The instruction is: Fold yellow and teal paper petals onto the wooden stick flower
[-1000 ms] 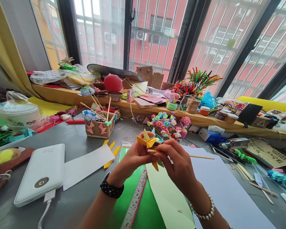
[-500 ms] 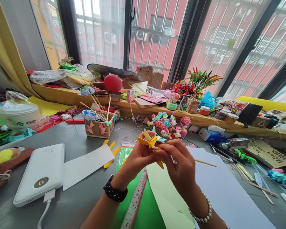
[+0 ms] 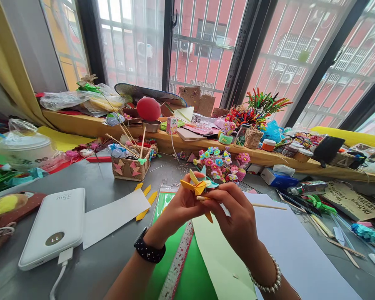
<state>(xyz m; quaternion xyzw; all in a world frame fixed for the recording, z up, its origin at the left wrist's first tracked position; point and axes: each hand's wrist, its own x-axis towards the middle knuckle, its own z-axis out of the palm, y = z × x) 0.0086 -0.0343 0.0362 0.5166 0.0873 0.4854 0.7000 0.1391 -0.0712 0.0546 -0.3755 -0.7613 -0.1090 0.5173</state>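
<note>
Both of my hands meet above the grey table, over green and pale green paper sheets (image 3: 220,258). My left hand (image 3: 179,208), with a black watch on its wrist, pinches a folded paper pinwheel (image 3: 198,185) in yellow, orange and teal. My right hand (image 3: 237,216), with a pearl bracelet, is closed on a thin wooden stick (image 3: 265,206) that runs from the pinwheel's centre out to the right. The pinwheel's lower orange point shows between the two hands.
A white power bank (image 3: 51,227) with its cable lies at the left beside a white paper sheet (image 3: 114,216). A patterned ruler (image 3: 178,262) lies on the green paper. A small box of sticks (image 3: 130,166), paper flowers (image 3: 220,160) and craft clutter fill the far side and window ledge.
Both hands and the pinwheel shifted slightly up and to the right, then settled. The grip on the pinwheel and stick stays the same.
</note>
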